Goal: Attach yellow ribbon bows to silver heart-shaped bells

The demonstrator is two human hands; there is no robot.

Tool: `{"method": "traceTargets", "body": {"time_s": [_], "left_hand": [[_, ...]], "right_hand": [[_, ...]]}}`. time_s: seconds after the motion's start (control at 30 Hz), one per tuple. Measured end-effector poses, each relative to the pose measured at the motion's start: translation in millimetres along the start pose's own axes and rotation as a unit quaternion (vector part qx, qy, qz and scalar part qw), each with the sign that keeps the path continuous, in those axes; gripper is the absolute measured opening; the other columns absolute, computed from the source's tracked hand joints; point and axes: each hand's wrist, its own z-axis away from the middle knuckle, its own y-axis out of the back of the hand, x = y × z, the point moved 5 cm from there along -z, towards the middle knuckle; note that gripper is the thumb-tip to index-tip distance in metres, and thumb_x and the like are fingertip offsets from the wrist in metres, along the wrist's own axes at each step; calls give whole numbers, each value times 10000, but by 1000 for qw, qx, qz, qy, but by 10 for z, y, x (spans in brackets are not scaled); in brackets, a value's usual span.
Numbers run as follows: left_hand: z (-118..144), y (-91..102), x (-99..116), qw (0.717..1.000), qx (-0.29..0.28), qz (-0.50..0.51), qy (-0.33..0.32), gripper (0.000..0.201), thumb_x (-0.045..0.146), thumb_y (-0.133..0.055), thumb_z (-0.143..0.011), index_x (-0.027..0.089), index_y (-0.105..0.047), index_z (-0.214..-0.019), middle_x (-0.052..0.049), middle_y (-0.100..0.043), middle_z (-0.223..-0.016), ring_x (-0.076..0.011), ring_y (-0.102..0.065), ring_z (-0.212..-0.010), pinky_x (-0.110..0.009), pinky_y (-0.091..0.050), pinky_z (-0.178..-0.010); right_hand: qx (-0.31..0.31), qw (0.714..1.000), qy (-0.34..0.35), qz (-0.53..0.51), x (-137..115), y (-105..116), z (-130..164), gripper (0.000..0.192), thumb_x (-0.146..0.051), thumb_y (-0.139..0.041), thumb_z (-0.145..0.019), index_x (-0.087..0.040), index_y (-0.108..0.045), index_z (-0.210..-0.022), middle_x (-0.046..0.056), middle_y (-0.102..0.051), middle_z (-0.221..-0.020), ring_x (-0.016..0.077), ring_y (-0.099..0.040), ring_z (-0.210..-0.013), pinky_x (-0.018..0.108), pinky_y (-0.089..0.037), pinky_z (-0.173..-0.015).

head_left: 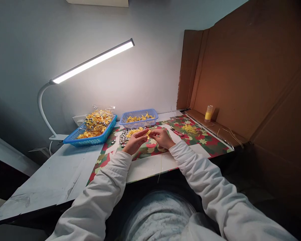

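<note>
My left hand and my right hand meet above the front of the table, fingers pinched together. Between their fingertips is a small yellow ribbon-like piece; its exact kind is too small to make out. A thin pale yellow thread hangs below my right hand, past the table edge. Just beyond my left hand lie a heap of shiny silver round pieces and some loose yellow pieces. A tool with red handles rests beyond my right hand, beside a tangle of yellow threads.
A blue basket heaped with yellow and silver pieces stands left, near a lit lamp. A lighter blue basket holding yellow pieces sits at the wall. A yellow thread spool stands right, before a cardboard panel.
</note>
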Motion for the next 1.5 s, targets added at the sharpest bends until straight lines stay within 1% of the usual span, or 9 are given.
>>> {"method": "traceTargets", "body": {"time_s": [0.17, 0.33, 0.57, 0.8, 0.9, 1.07, 1.2, 1.37, 1.5], "left_hand": [[-10, -8, -17, 998, 4, -61, -28, 467, 242, -906, -514, 196, -788, -964, -81, -766, -953, -142, -632, -748, -268, -484, -706], [-31, 56, -9, 993, 47, -99, -43, 502, 271, -897, -524, 198, -778, -1006, -82, -768, -967, -139, -625, -708, -271, -491, -679], [-14, -24, -5, 991, -19, -125, -45, 498, 281, -886, -549, 186, -775, -1025, -91, -760, -981, -199, -655, -832, -304, -495, -759], [-17, -22, -41, 971, -46, -234, -24, 551, 322, -822, -586, 114, -744, -1090, -28, -691, -684, -119, -548, -609, -257, -448, -613], [-23, -2, -115, 946, -72, -316, 14, 563, 313, -787, -594, 108, -734, -1115, 9, -624, -595, -83, -455, -520, -228, -374, -535], [-38, 11, -81, 913, -52, -404, 0, 530, 287, -730, -598, 121, -743, -1101, 10, -630, -617, -76, -398, -507, -225, -318, -514], [-46, -8, 4, 914, -31, -401, -53, 539, 255, -641, -640, 98, -715, -1150, 13, -621, -616, -80, -394, -528, -227, -320, -529], [-51, 34, 11, 909, -5, -414, -40, 468, 222, -608, -595, 118, -772, -1021, 13, -635, -575, -76, -377, -491, -221, -303, -498], [-53, 133, 283, 944, 110, -287, -119, 386, 212, -601, -571, 137, -792, -897, -74, -754, -819, -132, -556, -634, -230, -419, -556]], "right_hand": [[16, 1000, -14, 16, 57, -20, -6, 225, -363, -614, -842, -186, -705, -738, 31, -693, -740, 149, -588, -703, 276, -460, -668], [140, 980, 0, 145, -82, 148, 23, 105, -196, -673, -779, -192, -714, -875, 66, -691, -928, 209, -581, -892, 360, -435, -847], [15, 970, 45, 238, -179, 2, 26, 76, -210, -678, -827, -243, -745, -821, 60, -634, -1028, 232, -505, -995, 401, -371, -903], [84, 994, 61, -43, -310, 117, -37, 177, -363, -595, -884, -225, -662, -794, 30, -666, -929, 184, -582, -954, 367, -452, -896], [151, 974, 50, -164, -460, 433, -253, 208, -438, -601, -865, -232, -615, -836, -1, -666, -835, 149, -627, -857, 315, -499, -814], [287, 927, 156, -183, -1087, 1489, -765, 234, -478, -626, -844, -258, -547, -853, -28, -606, -792, 93, -614, -775, 259, -503, -770], [278, 916, 242, -156, -1504, 1919, -908, 239, -465, -674, -820, -266, -552, -873, -26, -623, -815, 86, -607, -782, 266, -504, -834], [241, 942, 178, -152, -1440, 1702, -828, 185, -438, -635, -864, -273, -564, -906, -18, -638, -839, 108, -620, -919, 288, -491, -883], [219, 944, 85, -232, -1192, 1395, -733, 184, -402, -651, -835, -247, -576, -901, -19, -649, -882, 120, -634, -966, 279, -504, -846]]}}
